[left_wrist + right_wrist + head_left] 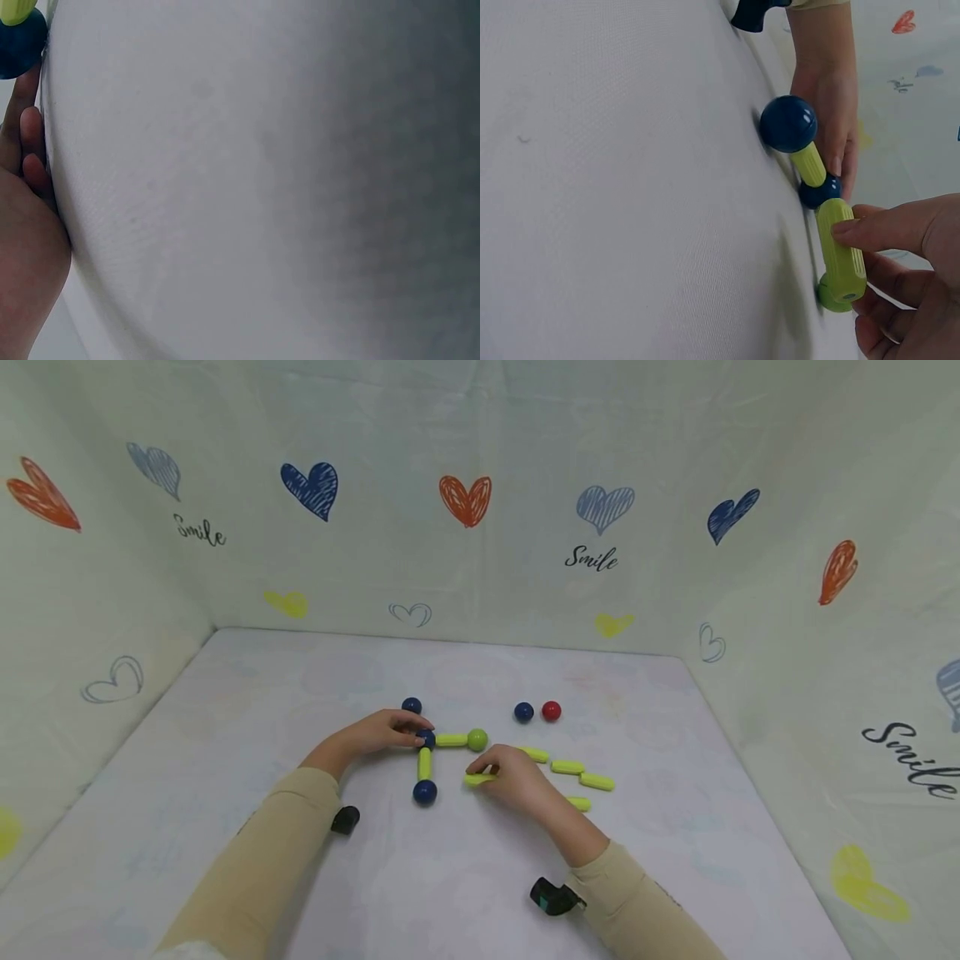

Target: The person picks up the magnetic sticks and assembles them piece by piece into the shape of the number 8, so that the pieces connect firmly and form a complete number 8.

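My left hand (378,731) holds a dark blue ball (426,740) between thumb and fingers, at the corner of a joined piece on the table. From that ball one yellow-green rod (452,740) runs right to a green ball (477,740). Another rod (424,765) runs toward me to a blue ball (424,793). Beyond the left hand sits one more blue ball (412,705); whether it is joined is hidden. To the right of the piece, my right hand (513,781) pinches a loose yellow-green rod (841,251) by its side, just above the table.
A blue ball (523,712) and a red ball (551,711) lie farther back on the white table (675,868). Several loose yellow-green rods (567,767) lie to the right of my right hand. Heart-printed cloth (525,585) surrounds the table at the back and sides.
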{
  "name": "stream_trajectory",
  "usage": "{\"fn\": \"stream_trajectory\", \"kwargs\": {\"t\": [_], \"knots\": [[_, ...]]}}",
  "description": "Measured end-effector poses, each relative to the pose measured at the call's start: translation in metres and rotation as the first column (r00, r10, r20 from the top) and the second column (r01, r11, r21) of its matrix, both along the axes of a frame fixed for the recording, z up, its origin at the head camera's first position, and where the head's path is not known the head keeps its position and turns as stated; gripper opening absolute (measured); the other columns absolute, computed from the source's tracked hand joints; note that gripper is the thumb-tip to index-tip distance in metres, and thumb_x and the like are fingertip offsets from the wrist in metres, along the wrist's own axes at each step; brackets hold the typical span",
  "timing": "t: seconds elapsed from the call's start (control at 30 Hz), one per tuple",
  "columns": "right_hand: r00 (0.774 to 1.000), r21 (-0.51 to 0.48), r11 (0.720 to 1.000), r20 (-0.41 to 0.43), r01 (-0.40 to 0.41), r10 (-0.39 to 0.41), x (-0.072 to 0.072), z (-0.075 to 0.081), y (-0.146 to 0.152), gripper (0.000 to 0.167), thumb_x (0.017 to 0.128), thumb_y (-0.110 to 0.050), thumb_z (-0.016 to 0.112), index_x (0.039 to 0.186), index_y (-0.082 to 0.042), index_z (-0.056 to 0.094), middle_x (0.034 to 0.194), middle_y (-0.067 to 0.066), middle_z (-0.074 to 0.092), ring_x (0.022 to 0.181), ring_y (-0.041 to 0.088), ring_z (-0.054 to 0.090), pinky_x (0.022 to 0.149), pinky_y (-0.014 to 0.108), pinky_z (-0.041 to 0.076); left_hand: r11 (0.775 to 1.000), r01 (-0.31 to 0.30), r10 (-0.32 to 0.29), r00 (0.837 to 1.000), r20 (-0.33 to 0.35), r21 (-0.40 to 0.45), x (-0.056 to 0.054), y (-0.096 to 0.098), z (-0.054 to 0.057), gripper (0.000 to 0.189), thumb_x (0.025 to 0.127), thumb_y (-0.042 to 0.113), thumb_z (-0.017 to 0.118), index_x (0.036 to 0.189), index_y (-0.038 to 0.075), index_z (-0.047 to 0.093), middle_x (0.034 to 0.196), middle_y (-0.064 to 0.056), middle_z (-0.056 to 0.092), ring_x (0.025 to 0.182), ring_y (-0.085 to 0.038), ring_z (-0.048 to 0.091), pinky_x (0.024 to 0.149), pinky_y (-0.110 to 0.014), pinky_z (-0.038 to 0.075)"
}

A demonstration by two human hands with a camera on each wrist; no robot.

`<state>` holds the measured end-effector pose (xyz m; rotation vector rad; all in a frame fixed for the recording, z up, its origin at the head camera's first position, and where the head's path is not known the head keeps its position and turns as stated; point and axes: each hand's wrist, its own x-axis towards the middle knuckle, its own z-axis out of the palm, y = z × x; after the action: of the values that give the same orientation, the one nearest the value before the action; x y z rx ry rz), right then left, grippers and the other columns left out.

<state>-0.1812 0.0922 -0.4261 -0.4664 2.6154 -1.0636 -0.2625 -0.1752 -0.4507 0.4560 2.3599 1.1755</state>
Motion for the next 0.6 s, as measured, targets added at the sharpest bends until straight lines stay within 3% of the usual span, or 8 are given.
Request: {"fn": "stream_trajectory", "kwargs": {"t": [0.6], "knots": [[0.996,-0.028,0.996,-0.001,-0.084,0.084,0.005,-0.005,-0.015,0.02,0.084,-0.004,0.075,0.101,-0.014,0.076,0.091,-0.009,0.066,0.083,0.012,0.056,0.075,0.029,0.048,1.0,-0.003,0.003,1.0,-0.006,0.01,0.0,-0.001,-0.002,0.033,0.094,0.023,0.067,0.125,0.012,0.066,0.13,-0.009,0.058,0.127,-0.031,0.044,0.108,-0.055,0.026]]}}
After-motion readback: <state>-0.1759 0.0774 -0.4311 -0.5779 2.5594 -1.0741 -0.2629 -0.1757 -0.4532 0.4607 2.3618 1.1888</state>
